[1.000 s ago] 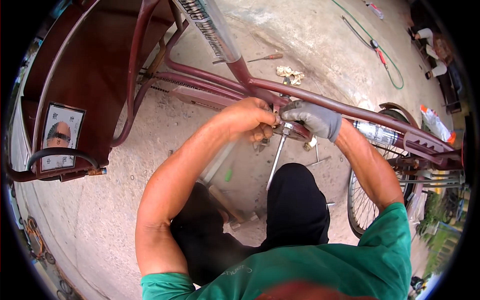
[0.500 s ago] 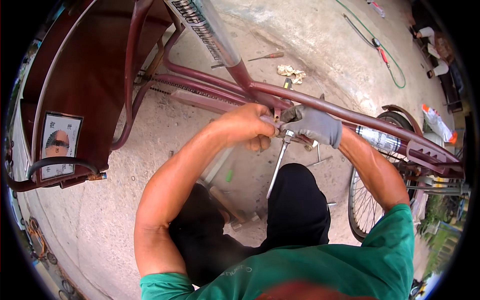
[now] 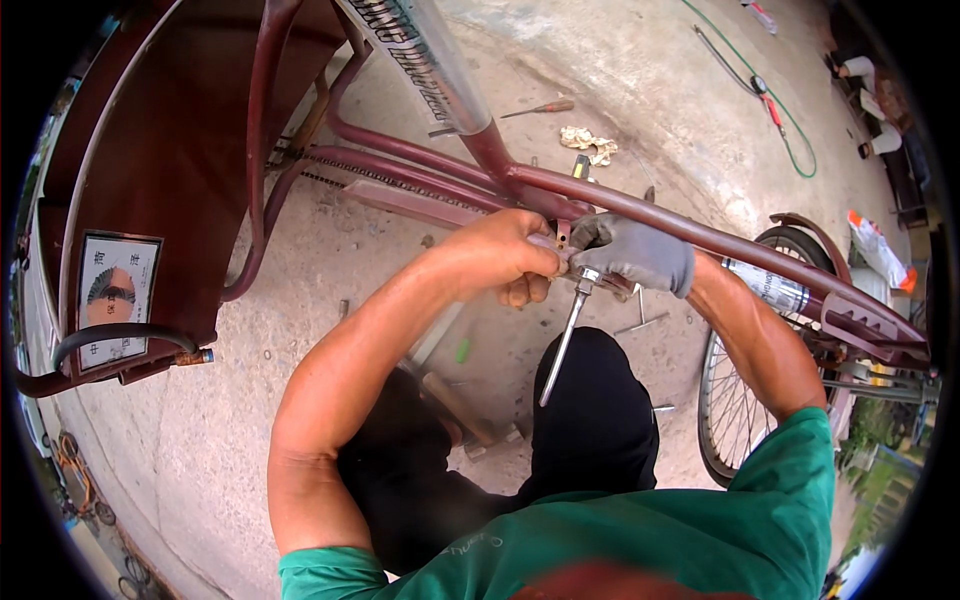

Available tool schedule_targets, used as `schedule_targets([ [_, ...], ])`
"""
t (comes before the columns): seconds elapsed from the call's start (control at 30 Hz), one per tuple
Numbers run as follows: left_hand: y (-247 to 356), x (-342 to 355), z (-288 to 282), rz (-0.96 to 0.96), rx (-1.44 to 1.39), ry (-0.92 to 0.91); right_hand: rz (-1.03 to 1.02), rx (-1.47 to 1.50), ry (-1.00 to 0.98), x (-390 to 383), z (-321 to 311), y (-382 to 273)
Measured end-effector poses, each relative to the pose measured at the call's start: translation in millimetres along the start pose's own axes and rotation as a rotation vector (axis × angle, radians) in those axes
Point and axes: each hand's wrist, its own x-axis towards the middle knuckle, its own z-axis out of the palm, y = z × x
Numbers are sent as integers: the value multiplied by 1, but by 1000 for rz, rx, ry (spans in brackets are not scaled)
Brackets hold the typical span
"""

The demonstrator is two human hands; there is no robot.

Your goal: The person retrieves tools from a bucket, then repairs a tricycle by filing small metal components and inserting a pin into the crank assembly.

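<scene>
My bare left hand (image 3: 522, 258) is closed around the maroon metal strip (image 3: 415, 203) that runs below the frame tubes; its fingertips are partly hidden. Close beside it, my right hand (image 3: 640, 255), in a grey glove, has its fingers curled at the head of a shiny socket wrench (image 3: 567, 340). The wrench's long handle slants down toward my knee. Between the two hands a small maroon tab with a hole (image 3: 563, 232) hangs from the maroon frame tube (image 3: 620, 208). What the gloved fingertips press against is hidden.
A spoked wheel (image 3: 735, 400) stands at the right and a large maroon cargo box (image 3: 190, 180) at the left. On the concrete lie a screwdriver (image 3: 545, 107), crumpled paper (image 3: 588, 145), a hammer (image 3: 455, 405) and a green piece (image 3: 462, 351). A green hose (image 3: 795, 140) lies far right.
Both hands and the wrench have shifted slightly right and toward me, partly along with the whole view. The grips look the same.
</scene>
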Motion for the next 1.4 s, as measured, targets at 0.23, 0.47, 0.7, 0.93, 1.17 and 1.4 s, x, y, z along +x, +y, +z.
schedule_targets([
  [0.23, 10, -11, 10, 7, 199, 57, -35, -67, 7, 3, -3, 4],
  [0.47, 10, -16, 14, 26, 359, 107, 39, -139, 47, 1, 0, -7],
  [0.7, 9, -16, 16, 30, 357, 113, -69, -175, 60, 4, -2, 4],
  [0.93, 9, -3, 6, -9, 83, -3, -39, 0, 108, -4, 8, 9],
  [1.17, 13, -2, 7, 3, 104, 17, -111, 99, 86, -7, 0, 12],
  [1.4, 9, -1, 6, -6, 83, -13, -106, 60, 91, -10, 2, 10],
])
